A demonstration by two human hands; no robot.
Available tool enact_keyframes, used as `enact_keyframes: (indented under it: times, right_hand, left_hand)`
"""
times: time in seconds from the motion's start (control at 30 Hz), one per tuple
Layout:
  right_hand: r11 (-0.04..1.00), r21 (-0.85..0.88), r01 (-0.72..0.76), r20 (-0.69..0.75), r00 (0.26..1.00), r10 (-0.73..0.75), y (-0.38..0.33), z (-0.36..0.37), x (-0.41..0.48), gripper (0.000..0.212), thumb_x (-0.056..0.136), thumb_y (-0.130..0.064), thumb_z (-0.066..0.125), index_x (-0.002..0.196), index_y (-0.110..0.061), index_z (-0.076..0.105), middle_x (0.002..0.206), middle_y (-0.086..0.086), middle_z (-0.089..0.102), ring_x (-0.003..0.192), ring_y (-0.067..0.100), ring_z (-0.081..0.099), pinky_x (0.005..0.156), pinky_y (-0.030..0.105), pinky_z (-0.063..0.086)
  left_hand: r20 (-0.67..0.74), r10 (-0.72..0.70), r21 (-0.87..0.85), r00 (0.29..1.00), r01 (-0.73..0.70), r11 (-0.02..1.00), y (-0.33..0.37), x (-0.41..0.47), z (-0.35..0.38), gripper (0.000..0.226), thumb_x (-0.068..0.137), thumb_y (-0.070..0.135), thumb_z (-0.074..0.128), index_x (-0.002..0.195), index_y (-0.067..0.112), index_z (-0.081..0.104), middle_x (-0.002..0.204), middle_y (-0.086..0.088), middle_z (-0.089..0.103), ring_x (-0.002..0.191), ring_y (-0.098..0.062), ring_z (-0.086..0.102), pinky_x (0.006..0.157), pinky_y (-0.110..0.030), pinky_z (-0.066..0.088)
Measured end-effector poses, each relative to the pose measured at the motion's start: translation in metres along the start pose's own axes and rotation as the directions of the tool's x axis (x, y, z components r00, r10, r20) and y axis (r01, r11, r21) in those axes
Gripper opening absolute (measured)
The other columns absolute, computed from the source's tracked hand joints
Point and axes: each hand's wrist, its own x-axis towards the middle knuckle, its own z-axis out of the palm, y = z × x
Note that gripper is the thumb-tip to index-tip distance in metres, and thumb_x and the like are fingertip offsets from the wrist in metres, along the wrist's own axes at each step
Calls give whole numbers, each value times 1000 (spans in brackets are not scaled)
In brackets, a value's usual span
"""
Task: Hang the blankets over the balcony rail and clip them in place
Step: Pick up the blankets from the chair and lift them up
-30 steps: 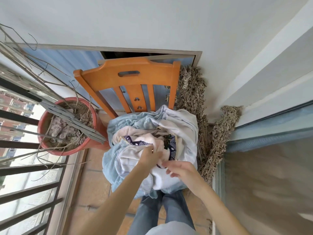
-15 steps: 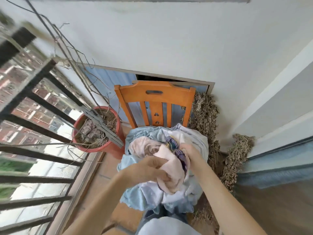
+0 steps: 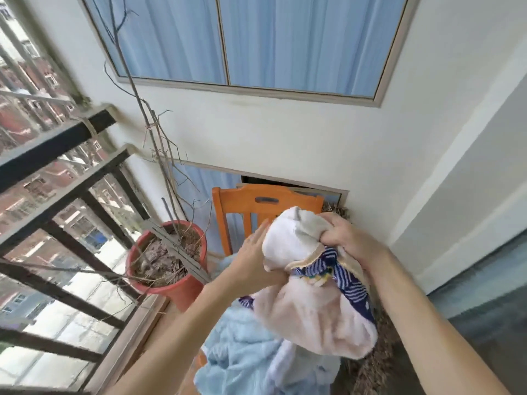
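Balcony walls in white close two sides of a narrow space, with one dark metal balcony rail [image 3: 57,143] running along the left.

One pale pink and white fleece blanket [image 3: 313,317] with a navy striped panel is held bunched in the air, above and in front of the chair seat and well apart from the rail. I cannot tell whether the white upper part is the same piece. The right hand [image 3: 345,238] grips the bundle's top, its fingers [image 3: 330,238] curled tight into the cloth. The left hand [image 3: 251,260] lies flat against the bundle's left side, its fingers [image 3: 258,235] straight and pressed together; the thumb is hidden.

Just below, a second cloth, one light blue fleece blanket [image 3: 245,354], lies heaped on the seat, with its folds spilling over the near edge.

One orange wooden chair [image 3: 256,199] stands behind, with its slotted back against the wall and its right half hidden by the bundle.

One terracotta-red round plant pot [image 3: 182,289] stands between chair and rail, nearly touching both. Its bare twigs [image 3: 148,129] rise past the rail's top bar.

A narrow strip of tan floor [image 3: 154,317] shows between the pot and the foot of the rail. Dry brown plant matter [image 3: 373,366] edges the right side.

Two blue-curtained panes fill one grey-framed window [image 3: 285,38] high on the wall.
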Motion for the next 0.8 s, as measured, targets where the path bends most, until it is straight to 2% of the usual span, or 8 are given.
enact_keyframes:
  times: [0.1,0.23,0.43,0.5,0.6,0.67,0.73,0.8]
  right_hand:
    - [980,-193,53,-38,997,-62,-17,-4,-28,41,60,-1,48,95,20,53,79,16,55,72,25,52,58,27,39]
    - [926,-375,-33,-295,952,-86,-6,-36,-52,26,66,-5,57,84,-16,71,77,0,71,73,15,65,64,26,48]
    - [776,-613,-149,-700,557,-447,29,-48,-79,22,82,-8,69,99,-22,65,100,2,66,88,15,63,84,27,51]
    - [749,-656,-92,-623,627,-468,31,-22,-92,15,83,-18,70,95,-23,62,95,-2,64,87,14,62,81,27,52]
    - [761,-643,-89,-255,961,-103,33,35,-105,42,77,-47,75,111,-42,51,108,-27,56,93,-16,53,89,9,45]
    - [731,-675,-101,-155,988,-7,59,67,-91,82,62,-61,80,126,-51,30,119,-39,39,108,-22,42,98,3,34]
    - [792,-595,-137,-284,958,-48,99,86,-62,126,41,-74,82,143,-39,18,136,-23,37,125,0,42,108,27,38]
    - [879,-464,-108,-411,906,-106,127,92,-37,97,50,-59,87,129,-34,36,122,-14,56,111,7,57,98,37,50]
  left_hand:
    - [36,9,-122,999,-5,993,25,0,6,36,72,22,80,106,21,68,89,21,63,88,-2,61,78,-25,48]
    - [124,61,-29,990,-58,998,26,-8,-3,24,89,38,67,78,17,66,70,8,60,65,-4,54,60,-22,41]
    - [-63,-47,-322,997,24,946,44,-15,-36,61,81,54,54,85,-5,63,74,-3,60,69,-15,51,65,-31,40]
    - [-105,-97,-456,990,38,889,61,-15,-51,55,80,54,60,88,0,69,80,-7,68,73,-19,58,67,-35,46]
    - [-95,-77,-482,992,22,876,90,-24,-71,42,90,42,63,74,3,66,67,-5,65,63,-19,57,59,-34,44]
    - [-82,-73,-545,994,16,838,110,-33,-81,40,91,39,64,77,2,68,71,-11,70,66,-24,64,66,-42,53]
    - [-81,-108,-662,991,28,749,133,-43,-95,35,92,35,64,79,2,71,78,-15,73,72,-29,69,79,-49,56]
    - [-122,-129,-735,984,-2,678,152,-48,-114,32,92,34,64,77,6,71,77,-13,74,73,-28,70,81,-47,56]
